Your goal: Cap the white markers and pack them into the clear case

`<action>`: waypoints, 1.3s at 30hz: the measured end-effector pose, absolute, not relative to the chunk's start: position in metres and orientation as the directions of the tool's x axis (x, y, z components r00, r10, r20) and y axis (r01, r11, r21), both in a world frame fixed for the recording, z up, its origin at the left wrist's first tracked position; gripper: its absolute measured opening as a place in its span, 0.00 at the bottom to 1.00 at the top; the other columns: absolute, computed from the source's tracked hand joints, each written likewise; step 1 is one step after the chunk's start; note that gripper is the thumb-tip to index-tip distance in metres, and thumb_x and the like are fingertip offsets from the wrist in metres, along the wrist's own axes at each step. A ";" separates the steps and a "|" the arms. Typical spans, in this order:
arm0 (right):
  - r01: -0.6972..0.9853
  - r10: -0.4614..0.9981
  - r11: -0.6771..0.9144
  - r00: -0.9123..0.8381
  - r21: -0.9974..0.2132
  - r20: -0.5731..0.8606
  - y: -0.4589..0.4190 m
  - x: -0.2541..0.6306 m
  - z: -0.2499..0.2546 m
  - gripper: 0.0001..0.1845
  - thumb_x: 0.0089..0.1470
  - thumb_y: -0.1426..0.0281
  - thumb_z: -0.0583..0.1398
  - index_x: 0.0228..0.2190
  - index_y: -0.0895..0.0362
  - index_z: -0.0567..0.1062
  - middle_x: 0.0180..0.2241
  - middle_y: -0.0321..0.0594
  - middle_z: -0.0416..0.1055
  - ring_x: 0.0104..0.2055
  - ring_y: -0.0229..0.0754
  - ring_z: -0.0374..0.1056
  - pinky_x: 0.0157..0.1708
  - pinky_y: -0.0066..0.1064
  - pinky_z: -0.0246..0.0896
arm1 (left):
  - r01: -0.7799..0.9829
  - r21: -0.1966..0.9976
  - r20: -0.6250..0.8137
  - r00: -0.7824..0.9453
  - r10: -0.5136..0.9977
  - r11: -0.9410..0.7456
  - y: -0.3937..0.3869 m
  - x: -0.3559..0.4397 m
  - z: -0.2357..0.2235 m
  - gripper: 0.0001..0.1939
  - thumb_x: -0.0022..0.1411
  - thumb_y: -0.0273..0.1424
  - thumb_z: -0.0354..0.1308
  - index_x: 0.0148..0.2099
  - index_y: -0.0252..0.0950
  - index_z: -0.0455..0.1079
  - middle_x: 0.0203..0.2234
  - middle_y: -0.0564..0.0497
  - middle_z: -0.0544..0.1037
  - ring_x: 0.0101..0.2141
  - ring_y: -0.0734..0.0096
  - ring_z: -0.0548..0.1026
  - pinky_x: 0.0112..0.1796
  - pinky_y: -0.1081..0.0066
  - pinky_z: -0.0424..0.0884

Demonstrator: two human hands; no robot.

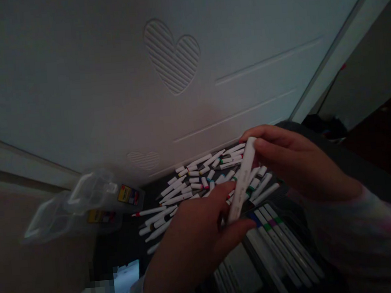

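A white marker (pixel 242 179) is held at a slant between my two hands. My left hand (pixel 198 233) grips its lower part between thumb and fingers. At the top end, the thumb and fingers of my right hand (pixel 287 156) close around the tip. Behind them lies a loose spread of uncapped white markers (pixel 175 196) and small caps with coloured ends (pixel 204 182) on a dark surface. Below my hands, several white markers with coloured bands (pixel 286 243) lie side by side in a row.
Two clear plastic cases (pixel 118 199) with yellow labels stand open at the left. A lit screen (pixel 127 280) shows at the lower left. A pale panel with a carved heart (pixel 174 57) rises directly behind the markers.
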State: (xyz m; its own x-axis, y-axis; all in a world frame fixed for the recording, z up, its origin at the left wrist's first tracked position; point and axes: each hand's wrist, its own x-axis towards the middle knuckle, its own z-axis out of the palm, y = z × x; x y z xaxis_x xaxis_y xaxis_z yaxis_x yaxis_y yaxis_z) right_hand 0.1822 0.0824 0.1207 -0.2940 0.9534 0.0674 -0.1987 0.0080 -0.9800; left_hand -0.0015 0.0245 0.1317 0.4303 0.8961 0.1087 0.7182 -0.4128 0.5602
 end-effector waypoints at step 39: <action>-0.091 0.914 -0.219 -0.368 -0.971 -0.172 0.065 0.215 0.021 0.08 0.46 0.68 0.59 0.25 0.57 0.63 0.16 0.26 0.61 0.16 0.28 0.56 0.17 0.22 0.50 | 0.702 0.516 0.005 0.571 0.821 -0.491 -0.049 0.009 0.035 0.10 0.60 0.29 0.48 0.44 0.38 0.65 0.40 0.50 0.72 0.42 0.69 0.68 0.43 0.68 0.66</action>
State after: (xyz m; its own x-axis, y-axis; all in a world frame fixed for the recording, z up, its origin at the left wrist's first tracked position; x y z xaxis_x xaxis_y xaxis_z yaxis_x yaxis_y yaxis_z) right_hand 0.2146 0.0651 0.0208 -0.3680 0.9139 -0.1715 -0.0909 -0.2190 -0.9715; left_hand 0.0094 -0.0488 0.0353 0.5713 0.8207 0.0049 0.7017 -0.4915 0.5159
